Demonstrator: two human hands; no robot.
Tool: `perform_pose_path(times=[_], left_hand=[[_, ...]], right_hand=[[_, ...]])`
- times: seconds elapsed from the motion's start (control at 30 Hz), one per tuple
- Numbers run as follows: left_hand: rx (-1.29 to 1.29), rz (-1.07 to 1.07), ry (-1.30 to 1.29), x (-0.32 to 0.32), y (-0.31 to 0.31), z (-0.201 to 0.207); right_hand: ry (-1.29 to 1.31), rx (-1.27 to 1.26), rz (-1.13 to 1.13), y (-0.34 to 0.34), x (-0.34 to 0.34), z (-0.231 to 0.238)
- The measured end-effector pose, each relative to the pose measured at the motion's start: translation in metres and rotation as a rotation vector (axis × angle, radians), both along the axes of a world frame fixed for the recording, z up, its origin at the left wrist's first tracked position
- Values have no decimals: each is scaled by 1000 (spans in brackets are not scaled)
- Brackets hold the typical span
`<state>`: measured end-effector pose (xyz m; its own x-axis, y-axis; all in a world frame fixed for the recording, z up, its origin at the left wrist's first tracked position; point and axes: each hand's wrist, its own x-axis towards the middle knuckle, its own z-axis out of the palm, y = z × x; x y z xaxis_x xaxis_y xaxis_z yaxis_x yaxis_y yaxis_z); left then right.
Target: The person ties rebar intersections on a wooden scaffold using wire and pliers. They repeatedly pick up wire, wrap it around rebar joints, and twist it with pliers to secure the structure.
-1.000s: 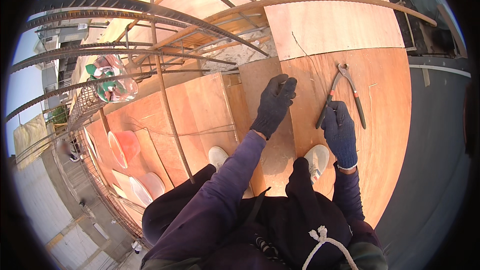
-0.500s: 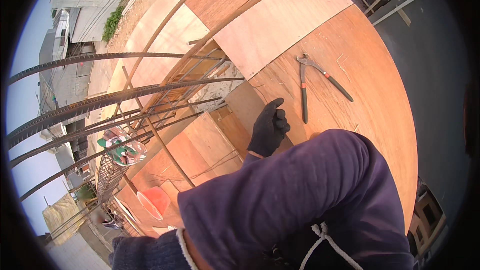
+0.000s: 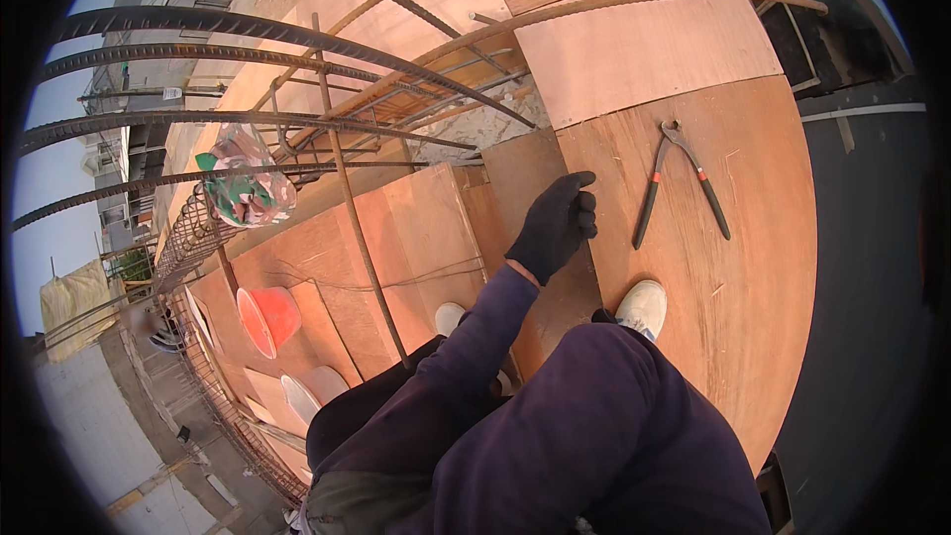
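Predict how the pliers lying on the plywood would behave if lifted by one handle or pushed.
The pliers look metal-headed, so they are probably stiff and fairly heavy for their size. Their handles stand spread, so the free one may swing. Lying flat, they would likely slide rather than roll.

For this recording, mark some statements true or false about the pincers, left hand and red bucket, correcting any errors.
1. The pincers lie on plywood. True.
2. Their handles are pressed together. False: they are spread apart.
3. The left hand wears a dark glove. True.
4. The left hand grips the pincers. False: they lie apart from it.
5. The red bucket is left of that hand. True.
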<state>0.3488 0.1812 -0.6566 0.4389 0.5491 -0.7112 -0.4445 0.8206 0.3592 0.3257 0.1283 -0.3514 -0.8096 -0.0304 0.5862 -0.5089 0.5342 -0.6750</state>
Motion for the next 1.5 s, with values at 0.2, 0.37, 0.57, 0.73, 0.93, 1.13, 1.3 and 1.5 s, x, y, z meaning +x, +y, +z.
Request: perform_pose_path(times=[0.2,0.37,0.57,0.73,0.93,1.13,1.3,1.5], left_hand=[[-2,26,33,-7,-1,2],[49,-9,89,-6,-2,-2],[7,49,44,-10,-1,-3],[7,52,41,-10,0,-8],[-8,63,66,-11,-2,-8],[-7,74,71,-18,0,-18],[-61,121,-19,-26,3,-19],[315,146,159,-29,-4,-13]], right_hand=[[16,3,46,-9,1,3],[-5,-3,58,-12,-4,3],[5,-1,60,-15,-4,2],[0,-3,50,-17,-6,1],[19,3,31,-17,-5,2],[22,4,-8,-8,-2,6],[111,-35,-284,13,32,-10],[-319,-376,-1511,21,146,-188]])
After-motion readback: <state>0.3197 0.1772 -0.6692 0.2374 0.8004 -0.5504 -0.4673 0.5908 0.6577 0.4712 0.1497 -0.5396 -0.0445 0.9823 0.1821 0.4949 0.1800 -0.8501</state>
